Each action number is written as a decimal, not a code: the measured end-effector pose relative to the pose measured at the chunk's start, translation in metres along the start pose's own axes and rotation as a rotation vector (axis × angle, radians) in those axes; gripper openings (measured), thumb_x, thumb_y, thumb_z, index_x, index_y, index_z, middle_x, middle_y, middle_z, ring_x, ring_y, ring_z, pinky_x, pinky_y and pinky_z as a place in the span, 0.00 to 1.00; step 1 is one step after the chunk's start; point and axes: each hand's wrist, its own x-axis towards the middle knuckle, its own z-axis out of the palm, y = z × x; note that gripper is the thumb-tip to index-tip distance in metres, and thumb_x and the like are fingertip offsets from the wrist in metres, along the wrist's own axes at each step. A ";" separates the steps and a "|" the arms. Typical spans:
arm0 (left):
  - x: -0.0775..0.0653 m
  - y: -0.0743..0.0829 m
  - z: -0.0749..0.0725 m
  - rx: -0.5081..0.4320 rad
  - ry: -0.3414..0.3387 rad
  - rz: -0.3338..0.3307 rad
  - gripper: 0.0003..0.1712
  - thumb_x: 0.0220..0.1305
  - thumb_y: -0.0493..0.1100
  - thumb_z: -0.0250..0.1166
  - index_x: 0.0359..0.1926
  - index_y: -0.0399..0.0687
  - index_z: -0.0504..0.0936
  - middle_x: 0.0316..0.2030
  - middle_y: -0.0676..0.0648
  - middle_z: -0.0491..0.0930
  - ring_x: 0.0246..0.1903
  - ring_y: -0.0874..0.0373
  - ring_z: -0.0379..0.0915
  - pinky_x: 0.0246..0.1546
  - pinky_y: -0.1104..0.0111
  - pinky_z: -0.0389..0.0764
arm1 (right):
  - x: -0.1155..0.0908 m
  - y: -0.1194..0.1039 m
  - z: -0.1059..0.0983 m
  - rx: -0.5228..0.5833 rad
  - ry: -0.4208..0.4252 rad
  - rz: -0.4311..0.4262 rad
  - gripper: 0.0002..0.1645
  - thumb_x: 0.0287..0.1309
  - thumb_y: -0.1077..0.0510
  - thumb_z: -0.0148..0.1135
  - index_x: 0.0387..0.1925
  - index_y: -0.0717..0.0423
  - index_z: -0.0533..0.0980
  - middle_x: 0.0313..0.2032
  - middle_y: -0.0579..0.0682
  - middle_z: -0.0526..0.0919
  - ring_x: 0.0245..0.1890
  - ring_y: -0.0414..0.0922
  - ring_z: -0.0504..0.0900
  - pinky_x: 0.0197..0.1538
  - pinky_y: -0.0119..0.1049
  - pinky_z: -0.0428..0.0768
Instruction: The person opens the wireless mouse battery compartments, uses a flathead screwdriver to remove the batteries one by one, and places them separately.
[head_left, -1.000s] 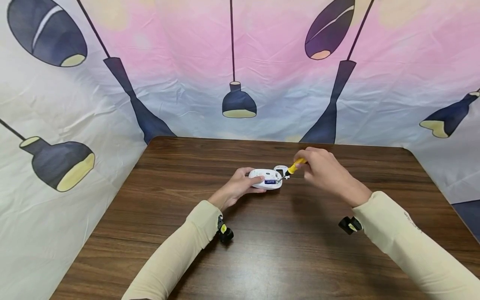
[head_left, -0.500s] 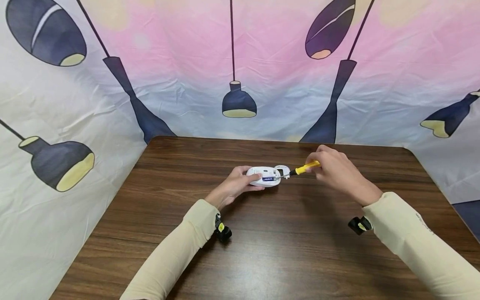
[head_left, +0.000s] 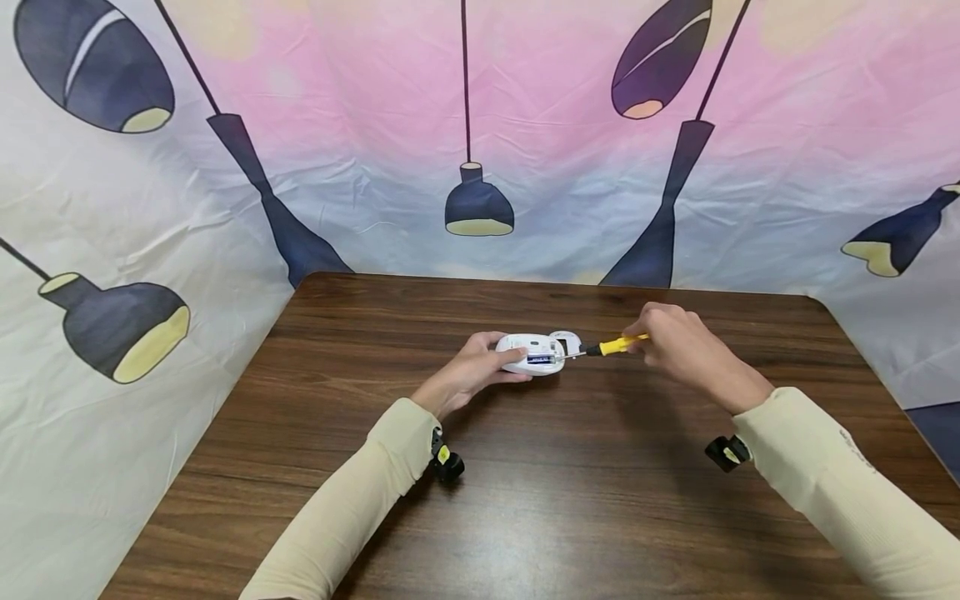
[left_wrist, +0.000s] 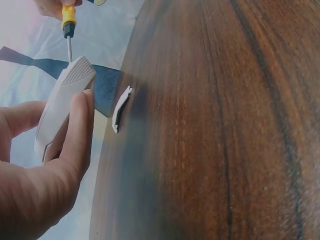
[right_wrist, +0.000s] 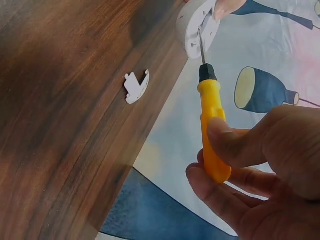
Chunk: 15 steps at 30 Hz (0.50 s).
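Screwdrvr (head_left: 612,346) axis flatter, tip L

A battery (head_left: 538,360) lies in the mouse (head_left: 534,347), between the left hand (head_left: 471,372) and the screwdriver (head_left: 617,345) on its right. Behind, the cover (right_wrist: 134,88) lies on the table (head_left: 525,500).

The person's left arm (head_left: 341,504) slants up from the lower edge to the left hand (head_left: 474,367), near the centre, its thumb (head_left: 513,357) pressed down in a grip. The right arm (head_left: 836,479) extends from the lower right corner; the right hand (head_left: 682,346), right of centre, pinches with curled fingers (right_wrist: 212,197).
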 end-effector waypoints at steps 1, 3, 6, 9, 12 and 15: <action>0.000 0.000 0.000 0.000 0.001 0.000 0.26 0.73 0.28 0.57 0.68 0.25 0.64 0.59 0.26 0.72 0.52 0.42 0.79 0.51 0.60 0.88 | 0.000 0.000 0.000 0.001 -0.002 0.007 0.09 0.56 0.69 0.72 0.40 0.65 0.87 0.33 0.54 0.83 0.33 0.51 0.80 0.27 0.40 0.79; 0.000 0.000 0.000 -0.003 0.003 -0.005 0.26 0.73 0.28 0.57 0.68 0.25 0.63 0.59 0.27 0.72 0.52 0.42 0.79 0.50 0.60 0.88 | 0.000 0.001 0.001 0.001 0.005 0.002 0.08 0.55 0.69 0.73 0.38 0.65 0.88 0.33 0.53 0.83 0.33 0.51 0.81 0.28 0.41 0.80; -0.001 0.000 0.000 -0.007 0.005 -0.013 0.26 0.73 0.28 0.57 0.68 0.25 0.63 0.59 0.27 0.73 0.52 0.42 0.79 0.50 0.60 0.88 | -0.002 0.004 0.003 0.012 0.007 -0.010 0.06 0.54 0.69 0.73 0.36 0.64 0.88 0.32 0.52 0.84 0.34 0.51 0.81 0.30 0.42 0.81; -0.001 0.001 0.000 -0.006 -0.002 -0.010 0.26 0.73 0.28 0.57 0.68 0.25 0.63 0.59 0.27 0.73 0.53 0.42 0.79 0.51 0.60 0.88 | -0.004 0.008 0.007 0.023 -0.004 -0.025 0.07 0.54 0.71 0.72 0.37 0.66 0.87 0.32 0.52 0.82 0.33 0.50 0.81 0.30 0.41 0.81; -0.002 0.002 0.000 -0.007 -0.011 -0.004 0.26 0.74 0.28 0.57 0.68 0.24 0.63 0.59 0.26 0.72 0.53 0.41 0.79 0.51 0.60 0.88 | -0.006 0.012 0.012 0.026 -0.009 -0.032 0.09 0.56 0.71 0.70 0.40 0.66 0.87 0.32 0.52 0.82 0.33 0.50 0.81 0.30 0.43 0.81; -0.003 0.002 0.000 -0.009 -0.018 -0.006 0.27 0.74 0.29 0.56 0.69 0.25 0.62 0.59 0.26 0.72 0.53 0.42 0.79 0.51 0.60 0.88 | -0.008 0.015 0.017 0.044 -0.007 -0.029 0.09 0.57 0.71 0.69 0.40 0.65 0.87 0.33 0.53 0.83 0.32 0.50 0.81 0.30 0.44 0.81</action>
